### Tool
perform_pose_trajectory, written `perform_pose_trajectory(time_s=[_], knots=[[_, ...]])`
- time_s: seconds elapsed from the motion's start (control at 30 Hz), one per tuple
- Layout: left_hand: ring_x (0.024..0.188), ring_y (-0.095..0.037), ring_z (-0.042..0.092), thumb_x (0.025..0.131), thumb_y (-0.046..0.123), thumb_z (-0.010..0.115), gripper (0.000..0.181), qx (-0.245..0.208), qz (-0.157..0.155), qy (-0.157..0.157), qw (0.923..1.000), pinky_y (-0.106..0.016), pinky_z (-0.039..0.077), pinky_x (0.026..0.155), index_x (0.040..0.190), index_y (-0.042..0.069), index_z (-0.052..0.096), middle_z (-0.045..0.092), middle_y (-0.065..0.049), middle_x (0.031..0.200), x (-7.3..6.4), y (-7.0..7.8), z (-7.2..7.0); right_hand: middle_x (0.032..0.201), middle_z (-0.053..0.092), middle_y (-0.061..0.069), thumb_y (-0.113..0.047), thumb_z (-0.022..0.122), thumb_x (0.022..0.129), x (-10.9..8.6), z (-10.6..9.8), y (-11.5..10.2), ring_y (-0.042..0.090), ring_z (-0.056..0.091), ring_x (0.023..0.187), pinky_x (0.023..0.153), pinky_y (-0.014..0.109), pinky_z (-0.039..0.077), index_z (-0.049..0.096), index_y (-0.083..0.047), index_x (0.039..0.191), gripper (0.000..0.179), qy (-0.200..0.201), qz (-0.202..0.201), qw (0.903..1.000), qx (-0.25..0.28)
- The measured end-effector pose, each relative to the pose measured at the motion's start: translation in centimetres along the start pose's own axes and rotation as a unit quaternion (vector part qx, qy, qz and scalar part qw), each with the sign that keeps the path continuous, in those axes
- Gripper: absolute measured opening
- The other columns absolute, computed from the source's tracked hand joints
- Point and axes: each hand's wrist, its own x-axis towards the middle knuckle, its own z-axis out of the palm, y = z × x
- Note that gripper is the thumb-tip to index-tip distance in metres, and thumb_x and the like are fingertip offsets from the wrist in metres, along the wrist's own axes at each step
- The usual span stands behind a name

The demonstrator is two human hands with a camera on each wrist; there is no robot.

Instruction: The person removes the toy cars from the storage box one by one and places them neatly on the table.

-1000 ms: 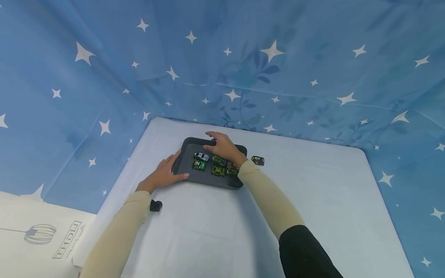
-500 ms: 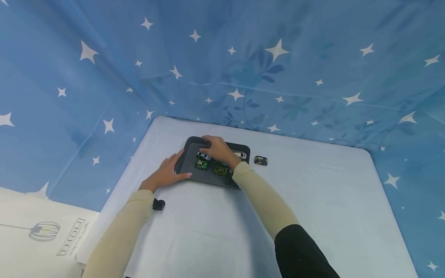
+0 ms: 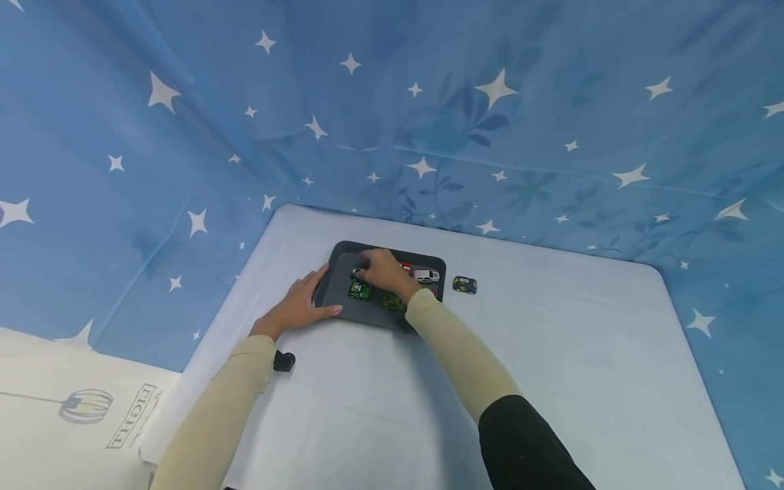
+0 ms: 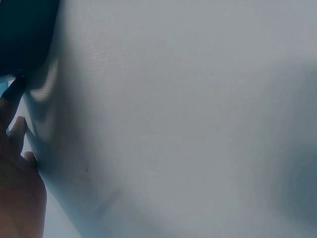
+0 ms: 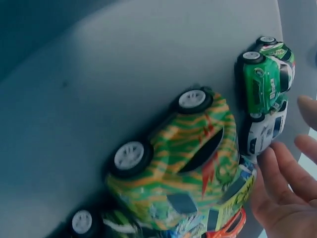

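A dark grey tray [image 3: 367, 314] lies on the white table, holding several small toy cars. My left hand [image 3: 297, 306] rests at its left end, fingers along the left rim and thumb at the front edge. Over the tray, my right hand [image 3: 382, 272] reaches down to a white-and-black toy car [image 5: 267, 131]. Its fingertips touch or nearly touch that car's end, and the thumb stands apart. A green toy car [image 5: 262, 84] sits against the white one. Closest to the right wrist camera is a green-and-orange striped toy car [image 5: 183, 163]. The right hand partly hides other cars.
Another white toy car [image 3: 427, 275] and a red one [image 3: 406, 267] sit at the tray's right. Outside the tray, a dark toy car with yellow marks [image 3: 465, 284] stands on the table [image 3: 551, 354]. A blue star-patterned curtain [image 3: 392, 122] hangs behind.
My right hand has moved left and lowered its fingers toward the white-and-black car, uncovering the cars at the tray's right. The left hand stays at the tray's rim.
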Motion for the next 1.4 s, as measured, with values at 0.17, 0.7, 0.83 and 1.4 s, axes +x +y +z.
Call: perform_pose_trajectory(time_s=[0.17, 0.7, 0.83, 1.4], knots=[[0.160, -0.052, 0.002, 0.092, 0.068, 0.074, 0.115, -0.002, -0.003, -0.004, 1.0000, -0.074, 0.011, 0.124, 0.175, 0.029, 0.005, 0.007, -0.024, 0.177, 0.1, 0.2, -0.2, 0.140, 0.068, 0.020, -0.012, 0.073, 0.103, 0.2, 0.0, 0.1, 0.033, 0.066, 0.128, 0.108, 0.046, 0.054, 0.065, 0.006, 0.143, 0.045, -0.011, 0.014, 0.9997, -0.016], [0.160, -0.052, 0.004, 0.094, 0.064, 0.075, 0.114, 0.004, 0.001, -0.001, 1.0000, -0.073, 0.011, 0.125, 0.175, 0.024, 0.007, 0.009, -0.026, 0.176, 0.2, 0.5, -0.4, 0.101, 0.075, 0.013, -0.007, 0.075, 0.100, 1.0, -0.1, -0.3, 0.022, 0.066, 0.082, 0.075, 0.039, 0.057, 0.079, 0.001, 0.113, 0.016, -0.034, 0.039, 0.9968, -0.061], [0.160, -0.052, 0.004, 0.094, 0.063, 0.075, 0.114, 0.000, 0.004, 0.002, 1.0000, -0.071, 0.009, 0.126, 0.175, 0.024, 0.007, 0.009, -0.026, 0.176, 0.1, 0.6, -0.5, 0.091, 0.072, 0.010, -0.008, 0.075, 0.100, 0.9, -0.1, -0.3, 0.020, 0.061, 0.075, 0.068, 0.037, 0.053, 0.079, 0.000, 0.104, 0.009, -0.027, 0.046, 0.9970, -0.057], [0.160, -0.051, 0.005, 0.093, 0.064, 0.075, 0.115, 0.000, 0.000, 0.001, 1.0000, -0.067, 0.006, 0.128, 0.175, 0.022, 0.006, 0.010, -0.025, 0.176, 0.0, 0.3, -0.3, 0.072, 0.058, 0.002, -0.007, 0.072, 0.102, 1.1, -0.2, -0.6, 0.016, 0.049, 0.064, 0.062, 0.031, 0.041, 0.073, -0.003, 0.084, 0.019, -0.028, 0.015, 0.9960, -0.083]])
